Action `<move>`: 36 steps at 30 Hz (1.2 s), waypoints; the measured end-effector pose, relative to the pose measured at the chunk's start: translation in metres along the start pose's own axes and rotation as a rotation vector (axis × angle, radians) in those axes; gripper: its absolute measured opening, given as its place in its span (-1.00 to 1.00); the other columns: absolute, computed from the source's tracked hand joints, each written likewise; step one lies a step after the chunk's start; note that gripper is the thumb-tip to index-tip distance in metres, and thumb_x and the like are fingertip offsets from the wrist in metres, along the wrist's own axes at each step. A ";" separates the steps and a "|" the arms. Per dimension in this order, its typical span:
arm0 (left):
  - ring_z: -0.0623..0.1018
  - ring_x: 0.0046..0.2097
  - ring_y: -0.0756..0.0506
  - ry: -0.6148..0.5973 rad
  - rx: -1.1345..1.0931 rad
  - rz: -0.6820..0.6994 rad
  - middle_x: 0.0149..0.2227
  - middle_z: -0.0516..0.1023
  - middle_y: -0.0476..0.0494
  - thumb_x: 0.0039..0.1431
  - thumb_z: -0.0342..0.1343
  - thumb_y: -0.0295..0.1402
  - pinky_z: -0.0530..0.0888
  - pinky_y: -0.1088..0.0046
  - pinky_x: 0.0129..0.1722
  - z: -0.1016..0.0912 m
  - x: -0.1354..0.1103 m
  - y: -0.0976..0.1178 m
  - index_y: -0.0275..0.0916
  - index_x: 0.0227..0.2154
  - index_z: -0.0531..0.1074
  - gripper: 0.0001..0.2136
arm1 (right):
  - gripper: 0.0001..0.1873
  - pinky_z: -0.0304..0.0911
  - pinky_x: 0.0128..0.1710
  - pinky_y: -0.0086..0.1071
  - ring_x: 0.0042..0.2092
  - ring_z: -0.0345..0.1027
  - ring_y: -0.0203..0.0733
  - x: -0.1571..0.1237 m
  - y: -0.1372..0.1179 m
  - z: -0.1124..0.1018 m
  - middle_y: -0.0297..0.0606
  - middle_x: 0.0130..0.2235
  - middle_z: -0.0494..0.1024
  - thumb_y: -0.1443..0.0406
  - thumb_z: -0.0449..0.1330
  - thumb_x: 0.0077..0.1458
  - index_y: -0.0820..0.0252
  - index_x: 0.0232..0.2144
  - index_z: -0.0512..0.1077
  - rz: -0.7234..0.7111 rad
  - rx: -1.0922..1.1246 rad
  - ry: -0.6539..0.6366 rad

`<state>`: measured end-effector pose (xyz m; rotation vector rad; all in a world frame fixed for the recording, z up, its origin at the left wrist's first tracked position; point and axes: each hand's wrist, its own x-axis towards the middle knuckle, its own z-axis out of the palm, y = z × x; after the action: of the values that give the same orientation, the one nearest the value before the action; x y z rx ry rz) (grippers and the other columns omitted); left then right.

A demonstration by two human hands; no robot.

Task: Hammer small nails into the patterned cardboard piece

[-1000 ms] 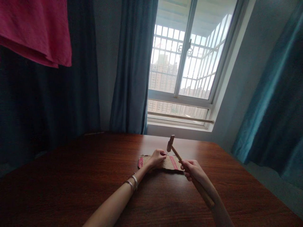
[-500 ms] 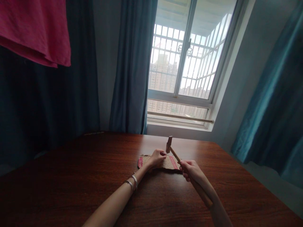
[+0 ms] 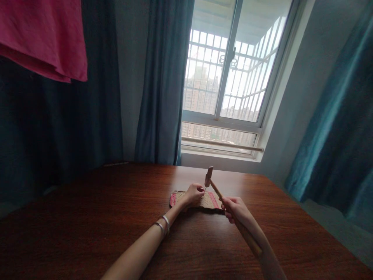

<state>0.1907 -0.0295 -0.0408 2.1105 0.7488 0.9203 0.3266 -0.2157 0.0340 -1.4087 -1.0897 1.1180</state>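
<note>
A small tan pad with pink edges (image 3: 208,200) lies flat on the dark wooden table (image 3: 96,217). My left hand (image 3: 194,193) rests on the pad with its fingertips pinched together on something too small to make out. My right hand (image 3: 235,209) is wrapped round the wooden handle of a small hammer (image 3: 216,191). The hammer head (image 3: 208,176) is raised just above and right of my left fingertips. Two bangles sit on my left wrist (image 3: 163,224).
Behind the table is a barred window (image 3: 230,77) with a wooden rod (image 3: 221,144) along its sill. Blue curtains (image 3: 163,81) hang on both sides. A pink cloth (image 3: 43,35) hangs at the upper left.
The hammer head dropped a little toward my left fingertips half a second ago and has risen slightly again. My left hand has stayed on the pad.
</note>
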 end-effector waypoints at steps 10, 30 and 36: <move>0.40 -0.45 -0.01 -0.018 0.005 -0.003 -0.53 0.49 -0.08 -0.13 0.07 -0.36 0.24 0.56 -0.47 -0.001 0.001 -0.001 -0.39 -0.53 0.50 -0.82 | -0.54 -0.09 -0.81 -0.54 -0.73 0.00 -0.47 0.000 0.001 0.001 -0.46 -0.69 0.20 -0.07 0.12 -0.20 0.22 -0.62 0.24 -0.012 -0.045 -0.006; 0.39 -0.46 0.00 -0.014 -0.022 -0.058 -0.54 0.48 -0.07 -0.17 0.09 -0.39 0.25 0.56 -0.46 -0.003 -0.001 0.006 -0.39 -0.54 0.50 -0.84 | -0.53 -0.14 -0.78 -0.54 -0.70 0.02 -0.48 -0.002 -0.001 0.004 -0.42 -0.63 0.26 -0.08 0.15 -0.23 0.23 -0.60 0.23 0.011 0.001 0.013; 0.40 -0.46 0.00 -0.022 0.000 -0.043 -0.53 0.49 -0.07 -0.16 0.07 -0.39 0.24 0.56 -0.46 -0.002 -0.001 0.002 -0.39 -0.52 0.50 -0.83 | -0.53 -0.11 -0.78 -0.54 -0.71 0.03 -0.47 -0.001 -0.001 0.004 -0.45 -0.65 0.22 -0.08 0.15 -0.22 0.23 -0.61 0.24 0.005 0.003 -0.017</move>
<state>0.1891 -0.0304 -0.0384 2.0928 0.7797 0.8724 0.3228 -0.2164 0.0345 -1.4027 -1.0964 1.1364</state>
